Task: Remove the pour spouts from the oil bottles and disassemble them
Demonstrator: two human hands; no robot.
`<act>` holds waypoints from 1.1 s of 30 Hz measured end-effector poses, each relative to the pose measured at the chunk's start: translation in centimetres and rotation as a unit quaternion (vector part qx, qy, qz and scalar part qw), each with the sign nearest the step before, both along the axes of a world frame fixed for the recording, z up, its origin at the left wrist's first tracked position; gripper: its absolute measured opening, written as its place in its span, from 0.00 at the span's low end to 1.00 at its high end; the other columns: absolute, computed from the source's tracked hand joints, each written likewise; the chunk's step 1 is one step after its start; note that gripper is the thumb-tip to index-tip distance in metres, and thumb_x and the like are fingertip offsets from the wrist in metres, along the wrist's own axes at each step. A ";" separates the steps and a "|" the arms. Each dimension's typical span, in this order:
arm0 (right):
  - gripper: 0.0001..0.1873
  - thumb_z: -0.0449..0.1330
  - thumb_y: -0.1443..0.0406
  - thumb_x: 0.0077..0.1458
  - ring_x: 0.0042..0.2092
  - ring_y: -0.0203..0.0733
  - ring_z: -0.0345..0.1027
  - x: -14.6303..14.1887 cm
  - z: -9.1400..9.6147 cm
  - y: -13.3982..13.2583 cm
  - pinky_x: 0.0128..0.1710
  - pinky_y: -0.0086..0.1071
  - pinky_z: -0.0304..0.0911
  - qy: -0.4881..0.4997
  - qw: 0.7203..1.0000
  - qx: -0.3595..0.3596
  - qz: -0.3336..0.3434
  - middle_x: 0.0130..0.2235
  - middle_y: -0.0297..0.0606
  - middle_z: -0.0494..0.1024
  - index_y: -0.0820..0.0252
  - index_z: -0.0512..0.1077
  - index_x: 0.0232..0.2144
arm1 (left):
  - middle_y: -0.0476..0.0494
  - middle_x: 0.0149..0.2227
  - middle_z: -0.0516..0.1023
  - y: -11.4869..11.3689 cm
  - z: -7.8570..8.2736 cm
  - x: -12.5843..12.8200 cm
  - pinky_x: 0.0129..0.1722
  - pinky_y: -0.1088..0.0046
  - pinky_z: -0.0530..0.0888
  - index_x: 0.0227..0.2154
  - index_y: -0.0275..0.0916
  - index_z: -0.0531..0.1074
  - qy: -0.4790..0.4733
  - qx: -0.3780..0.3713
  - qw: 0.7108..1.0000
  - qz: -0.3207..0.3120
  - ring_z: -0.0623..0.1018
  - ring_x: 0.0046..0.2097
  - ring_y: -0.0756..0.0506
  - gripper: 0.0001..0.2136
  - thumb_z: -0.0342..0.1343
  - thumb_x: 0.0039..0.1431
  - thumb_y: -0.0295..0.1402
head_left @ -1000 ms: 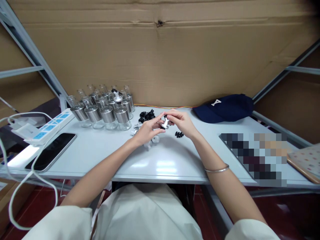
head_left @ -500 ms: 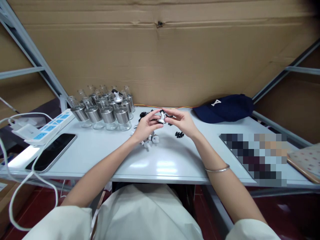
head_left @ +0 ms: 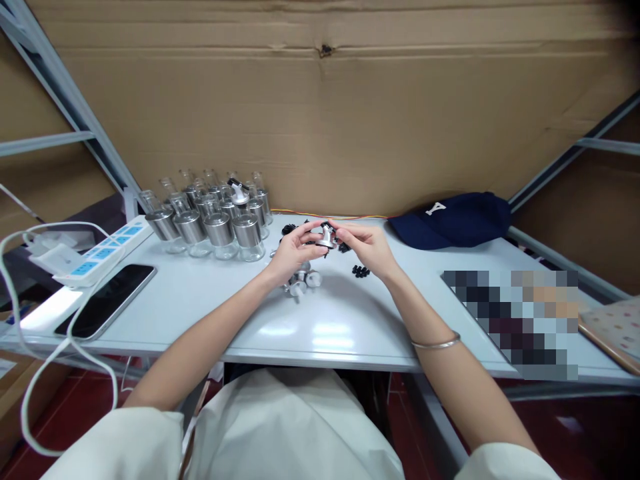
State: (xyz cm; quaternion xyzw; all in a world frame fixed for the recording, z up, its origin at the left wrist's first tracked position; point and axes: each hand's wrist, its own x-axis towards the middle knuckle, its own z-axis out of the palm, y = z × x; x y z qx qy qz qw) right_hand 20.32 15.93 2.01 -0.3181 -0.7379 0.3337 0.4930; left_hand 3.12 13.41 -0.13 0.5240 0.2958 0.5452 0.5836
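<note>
Between my two hands, above the middle of the table, is a silver pourer spout [head_left: 327,236] with a black part at its top. My left hand [head_left: 295,253] pinches it from the left with thumb and fingers. From the other side my right hand [head_left: 367,248] has its fingers closed at the spout's black top; exactly what they touch is partly hidden. Under my left hand lie several pourer spouts [head_left: 303,281] with pale ends. Small black parts [head_left: 360,271] sit in a cluster below my right hand, and another black pile [head_left: 289,229] shows behind my left fingers.
Several glass bottles with steel sleeves [head_left: 219,230] stand at the back left, one topped by a spout [head_left: 239,192]. Left are a power strip [head_left: 103,253], looped white cable [head_left: 23,407] and phone [head_left: 107,300]. A navy cap [head_left: 450,223] and a blurred-out flat object [head_left: 510,320] lie right.
The view has shifted slightly. My right fingers have drawn in closer around the spout's top, and its black part sits more upright. My left hand keeps its hold.
</note>
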 end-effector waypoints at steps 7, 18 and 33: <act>0.24 0.57 0.46 0.49 0.30 0.38 0.68 -0.3 -0.1 0.0 0.35 0.36 0.66 0.001 1.000 0.002 -0.021 0.32 0.37 0.79 0.56 0.78 0.38 | 0.47 0.36 0.76 0.0 0.2 -0.3 0.38 0.71 0.70 0.47 0.39 0.68 0.009 -0.006 1.000 -0.002 0.78 0.36 0.48 0.28 0.67 0.39 0.29; 0.20 0.59 0.50 0.50 0.40 0.42 0.71 -0.1 -0.2 0.2 0.44 0.39 0.65 -0.010 1.000 0.022 -0.013 0.39 0.39 0.79 0.54 0.78 0.39 | 0.44 0.41 0.76 -0.1 0.2 -0.2 0.44 0.67 0.70 0.48 0.40 0.68 -0.005 -0.024 1.000 -0.009 0.78 0.40 0.46 0.27 0.67 0.41 0.31; 0.16 0.66 0.60 0.41 0.37 0.40 0.72 -0.9 -0.3 -0.4 0.39 0.36 0.69 0.040 0.997 -0.067 -0.001 0.37 0.38 0.80 0.56 0.79 0.36 | 0.49 0.35 0.73 0.0 0.3 -0.4 0.44 0.70 0.72 0.50 0.36 0.67 0.087 0.039 0.994 0.048 0.76 0.38 0.50 0.28 0.64 0.42 0.26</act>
